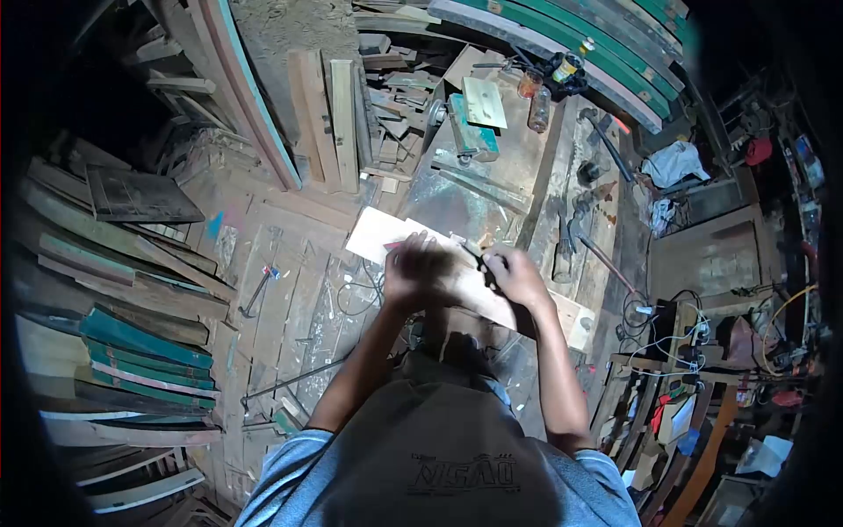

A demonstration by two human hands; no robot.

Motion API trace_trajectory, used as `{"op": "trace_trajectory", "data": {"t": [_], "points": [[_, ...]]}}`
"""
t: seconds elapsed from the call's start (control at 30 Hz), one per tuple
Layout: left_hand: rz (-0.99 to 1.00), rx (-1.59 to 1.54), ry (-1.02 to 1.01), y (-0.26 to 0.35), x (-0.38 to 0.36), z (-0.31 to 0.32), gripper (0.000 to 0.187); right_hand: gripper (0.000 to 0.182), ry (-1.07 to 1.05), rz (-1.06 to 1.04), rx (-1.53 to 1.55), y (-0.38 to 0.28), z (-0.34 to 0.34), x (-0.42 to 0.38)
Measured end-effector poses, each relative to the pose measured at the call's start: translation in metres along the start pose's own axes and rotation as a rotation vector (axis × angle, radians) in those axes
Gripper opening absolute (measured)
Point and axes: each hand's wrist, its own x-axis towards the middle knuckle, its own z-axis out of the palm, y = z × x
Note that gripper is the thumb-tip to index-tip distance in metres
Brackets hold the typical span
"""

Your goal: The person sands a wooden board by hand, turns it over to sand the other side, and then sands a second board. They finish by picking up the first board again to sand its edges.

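Observation:
A long pale wooden board (373, 230) lies slantwise in front of me, at the edge of the workbench. My left hand (416, 268) rests on its left part, blurred and in shadow, with something small and red beside the fingers. Over the middle of the board, my right hand (516, 277) is closed around a dark tool (480, 263), whose thin end points up and left towards my left hand. The tool's exact kind is too small to tell.
Beyond the board, the workbench (421, 195) bears a green machine (471, 132), jars (539, 110) and a hammer (606, 263). Another hammer (256, 292) lies on the floor at left. Stacked planks (149, 351) line the left side; cables (685, 338) hang at right.

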Motion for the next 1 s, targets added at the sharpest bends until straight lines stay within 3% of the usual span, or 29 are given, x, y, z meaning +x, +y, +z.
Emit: {"op": "trace_trajectory", "data": {"t": [0.03, 0.07, 0.13, 0.33, 0.47, 0.5, 0.6, 0.8, 1.0], "points": [[0.022, -0.019, 0.022, -0.004, 0.000, 0.003, 0.126, 0.023, 0.128, -0.229, -0.307, -0.007, 0.002, -0.004], [0.042, -0.038, 0.042, -0.006, -0.002, 0.006, 0.130, 0.023, 0.074, -0.106, -0.451, -0.014, 0.002, -0.006], [0.032, -0.117, 0.072, -0.008, -0.003, 0.009, 0.135, 0.022, 0.094, -0.166, -0.577, -0.008, 0.005, 0.002], [0.013, -0.099, 0.069, -0.010, -0.001, 0.009, 0.143, 0.017, -0.122, -0.166, -0.805, -0.013, -0.008, 0.037], [0.081, -0.119, 0.189, -0.014, -0.002, 0.015, 0.140, 0.018, -0.191, -0.298, -0.847, -0.026, -0.016, 0.059], [0.100, -0.151, 0.230, -0.013, 0.001, 0.012, 0.138, 0.014, -0.268, -0.235, -0.913, -0.040, -0.019, 0.063], [0.073, -0.065, 0.129, -0.011, 0.003, 0.005, 0.136, 0.015, -0.468, -0.191, -0.973, -0.052, -0.017, 0.079], [0.038, 0.062, 0.064, -0.014, -0.007, 0.021, 0.126, 0.021, -0.380, -0.370, -0.977, -0.052, 0.000, 0.097], [0.006, 0.020, 0.054, -0.010, -0.005, 0.014, 0.129, 0.025, -0.495, -0.339, -1.071, -0.064, -0.001, 0.115]]}}
